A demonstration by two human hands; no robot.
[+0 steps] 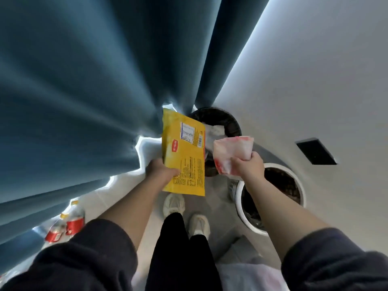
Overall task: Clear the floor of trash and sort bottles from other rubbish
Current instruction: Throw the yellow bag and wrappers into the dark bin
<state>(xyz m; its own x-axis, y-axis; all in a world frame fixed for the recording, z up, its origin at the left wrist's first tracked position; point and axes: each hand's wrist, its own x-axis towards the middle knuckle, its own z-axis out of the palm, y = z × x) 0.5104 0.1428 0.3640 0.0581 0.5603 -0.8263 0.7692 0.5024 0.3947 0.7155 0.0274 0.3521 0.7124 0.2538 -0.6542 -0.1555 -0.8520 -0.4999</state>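
Observation:
My left hand (160,170) grips a flat yellow snack bag (183,156) by its left edge and holds it upright ahead of me. My right hand (247,164) clutches a crumpled white and red wrapper (232,151). Both are held above the floor near a black bin (232,122) with white rubbish inside, which stands straight ahead by the curtain. A white bin (302,190) with a dark liner stands below my right forearm. Two clear bottles with red labels (72,222) lie on the floor at lower left.
Blue curtains (84,91) hang along the left and reach the floor. A white wall (315,80) with a dark plate (316,151) is on the right. My feet in pale shoes (198,224) stand on the grey floor.

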